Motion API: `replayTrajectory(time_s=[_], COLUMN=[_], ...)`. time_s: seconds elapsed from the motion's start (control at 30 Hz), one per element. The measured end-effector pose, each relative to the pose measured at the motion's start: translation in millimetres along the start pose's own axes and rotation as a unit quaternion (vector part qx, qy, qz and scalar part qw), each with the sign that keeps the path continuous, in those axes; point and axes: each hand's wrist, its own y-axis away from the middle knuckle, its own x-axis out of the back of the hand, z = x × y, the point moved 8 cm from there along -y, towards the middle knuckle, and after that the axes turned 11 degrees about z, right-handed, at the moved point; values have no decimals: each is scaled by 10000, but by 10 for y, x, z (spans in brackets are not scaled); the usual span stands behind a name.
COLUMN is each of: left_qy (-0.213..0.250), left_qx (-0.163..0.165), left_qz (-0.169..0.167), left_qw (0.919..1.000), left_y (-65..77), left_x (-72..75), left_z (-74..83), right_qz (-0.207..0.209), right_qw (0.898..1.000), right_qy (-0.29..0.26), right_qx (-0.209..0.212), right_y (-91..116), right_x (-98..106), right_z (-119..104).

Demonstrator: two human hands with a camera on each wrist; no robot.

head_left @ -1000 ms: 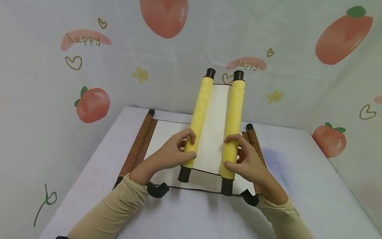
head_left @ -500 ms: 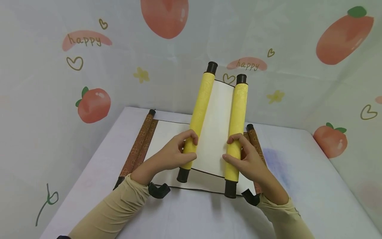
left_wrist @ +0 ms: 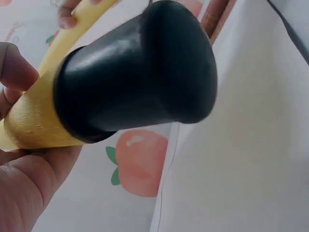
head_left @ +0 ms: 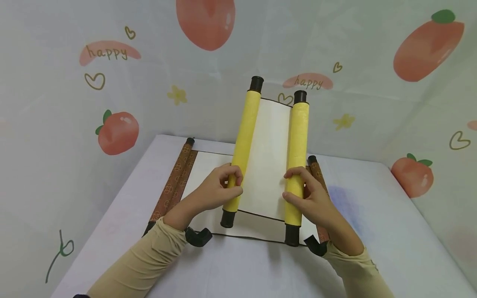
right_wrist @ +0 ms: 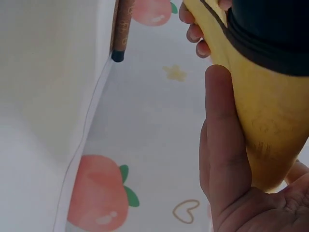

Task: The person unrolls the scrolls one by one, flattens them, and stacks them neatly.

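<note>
In the head view a yellow scroll (head_left: 297,140) is held up at a tilt, partly unrolled, with white paper (head_left: 270,161) between its two rollers and black knobs on their ends. My left hand (head_left: 218,188) grips the left roller near its lower end, fingers and thumb curled round it. The right roller's lower part is held the same way by my right hand (head_left: 313,198). Close to the camera in the left wrist view is a black knob (left_wrist: 135,72). The right wrist view shows the yellow roller (right_wrist: 270,121) against my right hand's fingers.
Beneath, a brown-patterned scroll (head_left: 171,186) lies spread on the white-covered table (head_left: 238,269), its right roller (head_left: 318,174) partly behind my right hand. A white fruit-print backdrop (head_left: 223,107) stands behind and at the sides.
The yellow scroll's rollers have spread slightly apart, baring more white paper. The right roller and right hand shifted a little right; the left roller's top rose and drifted left.
</note>
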Motion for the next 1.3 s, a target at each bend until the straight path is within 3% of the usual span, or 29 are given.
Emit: replayTrajectory(time_s=[0.27, 0.63, 0.87, 1.0, 1.3], left_qy=[-381, -222, 163, 92, -176], left_qx=[-132, -180, 169, 309, 213], left_qz=[16, 61, -102, -168, -93], left_qw=[9992, 9996, 9997, 9993, 9996], left_y=[-26, -67, -59, -58, -68], left_x=[43, 190, 165, 161, 218], left_z=[-11, -56, -86, -94, -72], right_qz=[50, 88, 26, 37, 19], right_qw=[9998, 9998, 9999, 9998, 9996], right_qy=[-86, 23, 91, 152, 188], right_qx=[157, 155, 127, 115, 223], right_y=[-11, -23, -24, -23, -35], right_x=[10, 61, 87, 94, 91], right_z=[10, 38, 50, 43, 38])
